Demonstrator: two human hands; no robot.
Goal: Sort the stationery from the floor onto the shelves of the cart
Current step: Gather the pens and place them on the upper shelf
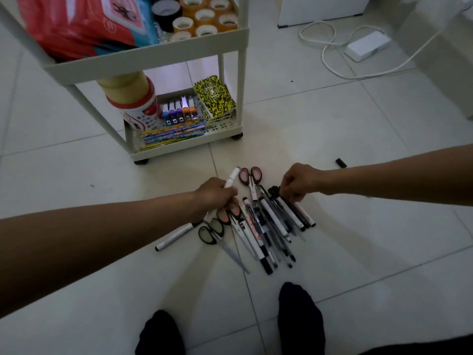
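Note:
A heap of pens and markers (273, 226) lies on the tiled floor with three pairs of scissors: red-handled (250, 175), orange-handled (227, 215) and green-handled (212, 231). My left hand (215, 196) is closed around a white marker (231, 179) that points up and away. My right hand (299, 181) is down on the far end of the heap, fingers pinched on the dark caps of the markers there; exactly which one it grips is hidden. Another white marker (176, 235) lies apart to the left. The white cart (153, 51) stands behind the heap.
The cart's bottom shelf holds pencils (174, 134), staplers (180, 111), yellow notebooks (215, 98) and tape; the upper shelf holds tape rolls (204, 19) and red packets. A power strip (368, 44) with cable lies far right. A black cap (341, 162) is on the floor. My feet (299, 316) stand below.

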